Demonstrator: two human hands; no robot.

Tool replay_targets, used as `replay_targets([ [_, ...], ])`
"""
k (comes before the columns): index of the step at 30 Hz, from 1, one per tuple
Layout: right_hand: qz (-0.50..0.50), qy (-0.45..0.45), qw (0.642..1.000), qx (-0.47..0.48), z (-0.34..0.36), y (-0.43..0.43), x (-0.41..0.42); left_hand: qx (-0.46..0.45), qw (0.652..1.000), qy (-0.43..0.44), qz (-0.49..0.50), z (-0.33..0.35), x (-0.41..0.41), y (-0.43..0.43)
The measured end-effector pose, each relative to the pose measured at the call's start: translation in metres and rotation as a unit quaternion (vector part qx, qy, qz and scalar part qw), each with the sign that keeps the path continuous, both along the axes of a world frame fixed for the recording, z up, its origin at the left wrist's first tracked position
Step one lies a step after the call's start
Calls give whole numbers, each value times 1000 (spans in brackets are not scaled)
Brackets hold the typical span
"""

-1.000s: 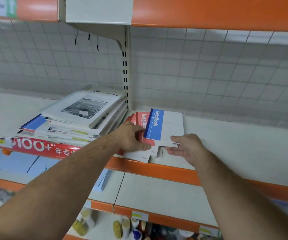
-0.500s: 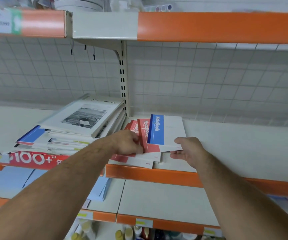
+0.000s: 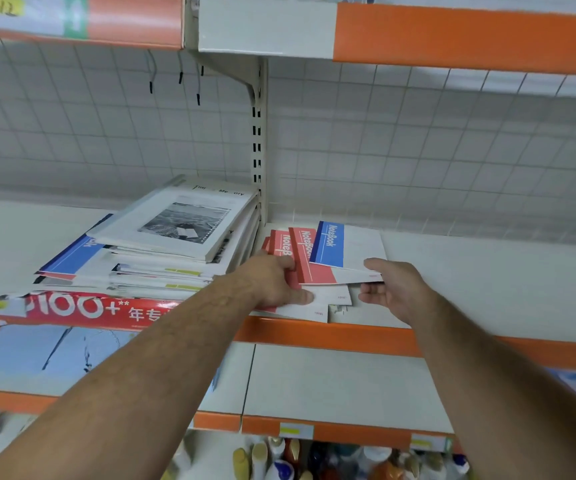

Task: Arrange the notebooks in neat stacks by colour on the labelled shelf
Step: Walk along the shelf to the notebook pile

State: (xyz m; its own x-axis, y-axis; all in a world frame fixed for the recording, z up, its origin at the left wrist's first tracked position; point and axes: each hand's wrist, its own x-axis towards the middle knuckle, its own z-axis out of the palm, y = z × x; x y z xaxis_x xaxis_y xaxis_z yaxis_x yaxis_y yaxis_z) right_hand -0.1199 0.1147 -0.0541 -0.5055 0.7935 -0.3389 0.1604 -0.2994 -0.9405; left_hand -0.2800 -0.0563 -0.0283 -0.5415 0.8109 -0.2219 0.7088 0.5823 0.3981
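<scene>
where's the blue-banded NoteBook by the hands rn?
Head view, centre: the blue-banded NoteBook lies over the fanned red notebooks, right of the shelf upright, near corner pinched by the right hand.

You are standing in a shop. On either side of the slotted upright (image 3: pixel 258 140) run orange-edged shelves (image 3: pixel 349 336) with price labels (image 3: pixel 296 430). Left of it hangs a red promotional strip (image 3: pixel 72 308), and far below it stand rows of bottles (image 3: pixel 279 459).

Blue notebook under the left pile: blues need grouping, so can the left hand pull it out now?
Probably not cleanly. The buried blue notebook lies beneath the pile of white notebooks, only one end showing, and the left hand is occupied holding the red notebooks.
</scene>
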Motion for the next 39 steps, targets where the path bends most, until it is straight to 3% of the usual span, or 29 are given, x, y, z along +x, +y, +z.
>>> replay_targets([
  [4, 14, 2, 1000, 5, -2, 1, 2, -27, 999, 42, -15, -6, 2, 3],
  [8, 49, -28, 998, 33, -4, 1, -2, -12, 999, 19, 28, -6, 3, 4],
  [14, 133, -79, 987, 51, 1, -12, -4, -27, 998, 49, 6, -3, 5, 3],
  [18, 20, -71, 993, 91, 5, -6, -7, -43, 998, 45, -9, -2, 5, 3],
  [22, -137, -39, 989, 49, 14, 17, 10, -59, 995, 83, -8, -4, 7, 5],
  [32, -62, -82, 994, 41, 4, 11, 27, -94, 990, 99, 11, -5, 12, 15],
  [39, -44, -84, 994, 57, 9, 9, 28, -55, 991, 122, 4, 7, 30, 25],
])
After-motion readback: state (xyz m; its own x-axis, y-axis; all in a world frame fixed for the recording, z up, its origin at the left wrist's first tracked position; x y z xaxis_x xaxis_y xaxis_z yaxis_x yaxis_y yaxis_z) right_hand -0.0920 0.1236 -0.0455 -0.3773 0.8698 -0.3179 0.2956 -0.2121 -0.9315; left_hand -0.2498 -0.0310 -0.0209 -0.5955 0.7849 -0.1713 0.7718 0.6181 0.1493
